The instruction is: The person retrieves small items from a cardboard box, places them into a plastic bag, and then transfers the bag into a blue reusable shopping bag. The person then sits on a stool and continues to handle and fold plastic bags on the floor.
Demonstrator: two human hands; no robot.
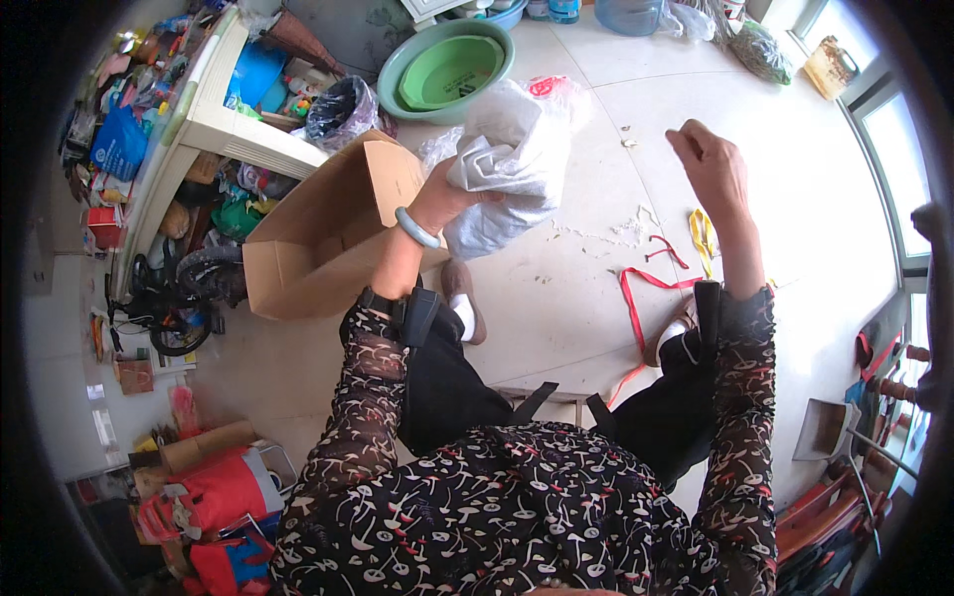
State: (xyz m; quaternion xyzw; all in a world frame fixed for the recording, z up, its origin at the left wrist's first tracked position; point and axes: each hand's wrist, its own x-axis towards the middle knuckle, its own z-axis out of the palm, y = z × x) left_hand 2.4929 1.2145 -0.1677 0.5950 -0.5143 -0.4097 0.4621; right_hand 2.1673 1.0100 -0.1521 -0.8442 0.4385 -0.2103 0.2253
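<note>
My left hand [440,201] grips a crumpled bundle of whitish plastic bags [514,171], one with red print near its top. A pale bangle circles that wrist. Beside and below the bundle, an open cardboard box [298,253] stands tilted in view, its flaps up. My right hand [708,160] is raised over the floor at the right, fingers curled in; whether something small is between them cannot be told. Below it on the tiles lie a red ribbon [632,305], a yellow ribbon [701,231] and white string scraps [637,227].
Green basins [387,82] stand beyond the box, near a bin lined with a dark bag [339,112]. A cluttered white table [201,97] is at the left, with a small bicycle [179,313] close by. A dustpan [820,430] stands at the right. Both my feet are on the floor.
</note>
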